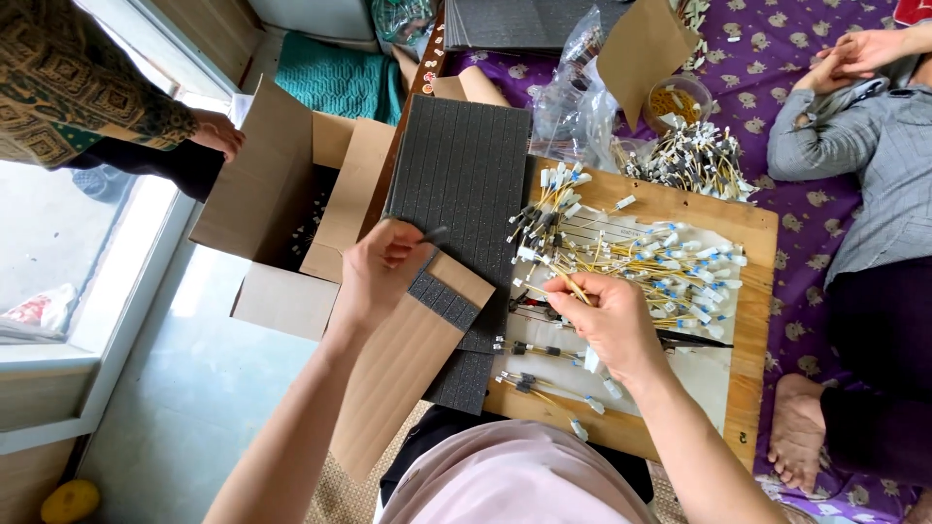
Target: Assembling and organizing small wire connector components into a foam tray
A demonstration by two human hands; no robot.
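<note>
Right grip (610,315) pinching yellow cable (573,287), board (752,320) beneath

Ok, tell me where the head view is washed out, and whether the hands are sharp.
Head view: daylight blows out the window sill at left; the left hand and right hand are fairly sharp, the small cables blur together, and edges bend with wide-angle distortion.
</note>
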